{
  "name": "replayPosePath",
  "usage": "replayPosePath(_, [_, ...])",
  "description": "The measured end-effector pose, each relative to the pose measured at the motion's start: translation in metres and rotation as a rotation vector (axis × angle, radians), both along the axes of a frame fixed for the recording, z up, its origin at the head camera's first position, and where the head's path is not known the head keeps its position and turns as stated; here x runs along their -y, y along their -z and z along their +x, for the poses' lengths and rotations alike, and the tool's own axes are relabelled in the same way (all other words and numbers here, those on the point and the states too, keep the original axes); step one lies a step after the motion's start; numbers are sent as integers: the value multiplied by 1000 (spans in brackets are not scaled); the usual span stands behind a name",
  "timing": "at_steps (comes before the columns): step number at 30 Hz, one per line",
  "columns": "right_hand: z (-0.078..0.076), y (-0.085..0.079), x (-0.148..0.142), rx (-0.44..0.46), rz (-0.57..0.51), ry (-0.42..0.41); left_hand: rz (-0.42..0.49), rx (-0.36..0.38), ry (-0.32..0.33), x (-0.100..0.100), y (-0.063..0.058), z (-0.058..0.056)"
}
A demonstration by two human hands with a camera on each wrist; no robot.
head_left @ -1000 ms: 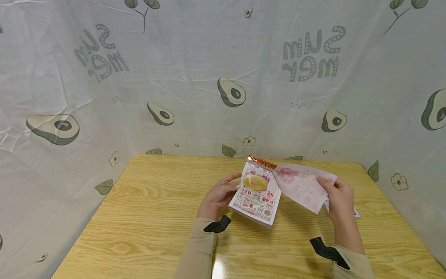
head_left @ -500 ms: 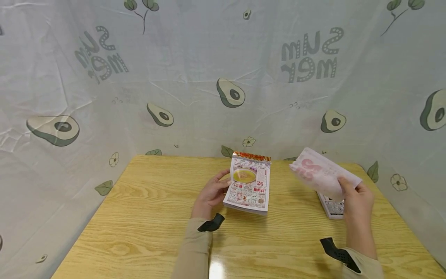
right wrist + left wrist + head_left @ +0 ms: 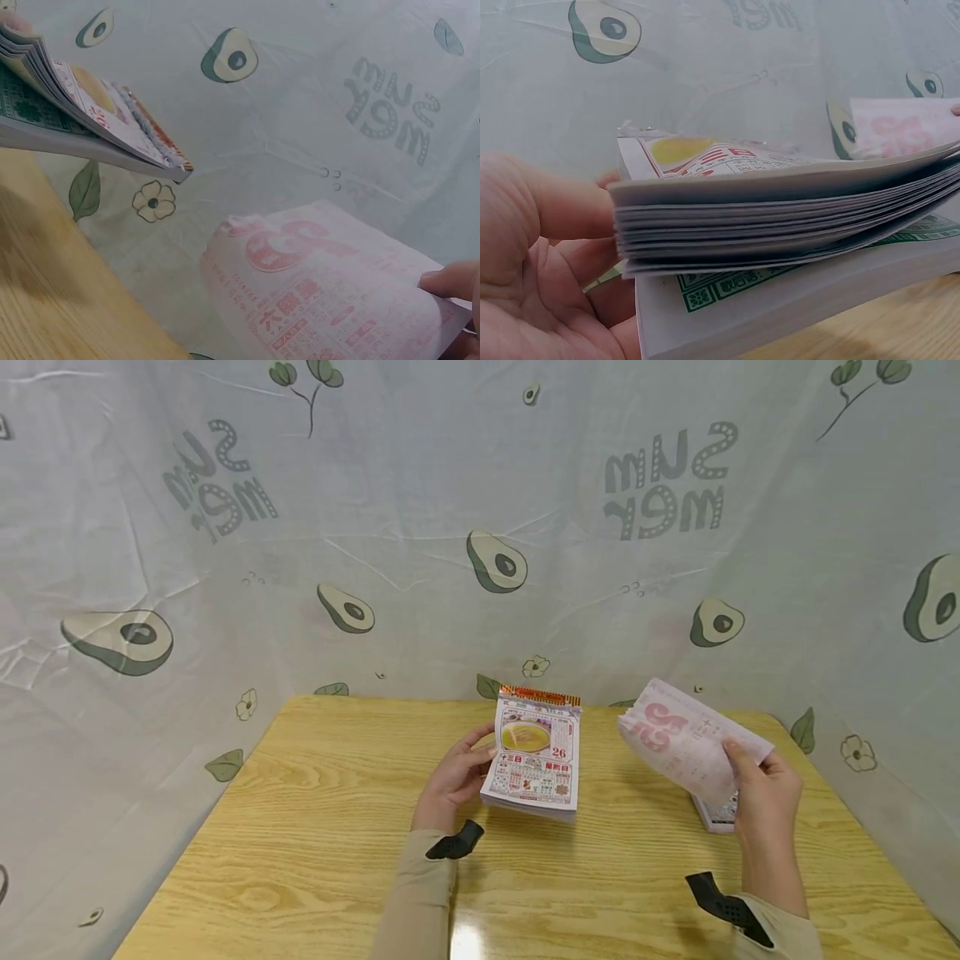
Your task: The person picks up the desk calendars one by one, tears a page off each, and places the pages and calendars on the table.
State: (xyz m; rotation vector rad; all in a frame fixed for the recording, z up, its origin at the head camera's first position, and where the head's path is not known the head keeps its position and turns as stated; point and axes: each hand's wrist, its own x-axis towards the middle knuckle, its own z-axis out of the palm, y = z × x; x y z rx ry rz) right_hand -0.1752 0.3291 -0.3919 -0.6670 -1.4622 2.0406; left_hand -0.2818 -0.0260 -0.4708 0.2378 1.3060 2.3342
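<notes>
A thick tear-off calendar (image 3: pixel 528 783) is held up over the table by my left hand (image 3: pixel 456 774), which grips its left edge. Its top page shows a yellow dish and a red 26, under a red-and-gold binding strip. In the left wrist view the thumb of my left hand (image 3: pixel 547 255) lies against a fanned bundle of the calendar's upper pages (image 3: pixel 780 217); green print shows below them. My right hand (image 3: pixel 768 793) pinches a detached calendar page (image 3: pixel 686 735) by one edge, its red print showing through. The page's far edge looks ragged in the right wrist view.
A second pad of printed pages (image 3: pixel 711 817) lies on the wooden table (image 3: pixel 315 860), partly hidden behind the loose page and right hand. A pale curtain (image 3: pixel 405 510) with avocado prints hangs along the back and sides.
The page came off the calendar and moved right with my right hand. The calendar shifted left and straightened in my left hand. Over the last half second both hands stay nearly still.
</notes>
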Motion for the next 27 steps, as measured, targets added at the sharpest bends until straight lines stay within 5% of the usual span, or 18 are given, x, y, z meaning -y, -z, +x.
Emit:
replayPosePath(14, [-3, 5, 5, 29, 165, 0, -13, 13, -102, 6, -10, 3])
replayPosePath(27, [-6, 9, 27, 61, 477, 13, -17, 1, -177, 52, -18, 4])
